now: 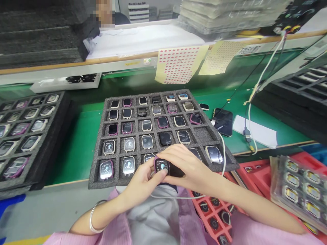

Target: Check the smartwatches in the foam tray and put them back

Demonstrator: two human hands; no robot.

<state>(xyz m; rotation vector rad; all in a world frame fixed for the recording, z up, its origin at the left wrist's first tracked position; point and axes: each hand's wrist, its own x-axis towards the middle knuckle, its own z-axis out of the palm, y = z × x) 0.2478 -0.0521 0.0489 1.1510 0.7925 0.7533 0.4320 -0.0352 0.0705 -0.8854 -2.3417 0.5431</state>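
Observation:
My left hand (144,180) grips a purple-framed smartwatch (161,165) without a strap, its screen lit with small text and a round graphic, and my left thumb lies on the glass. My right hand (187,166) curls over the top and right side of the same smartwatch, fingers bent. Something dark shows under the right palm; I cannot tell what it is. A white cable (178,197) passes below both hands. Just beyond them lies a grey foam tray (93,170) with several watch bodies in its compartments, some screens lit.
More foam trays stand at the left (49,136) and right (293,98). A black pouch-like item (222,121) and white paper (255,131) lie on the green bench (76,136). Red trays (204,212) with round parts sit low right, beside a clear blister pack (301,185).

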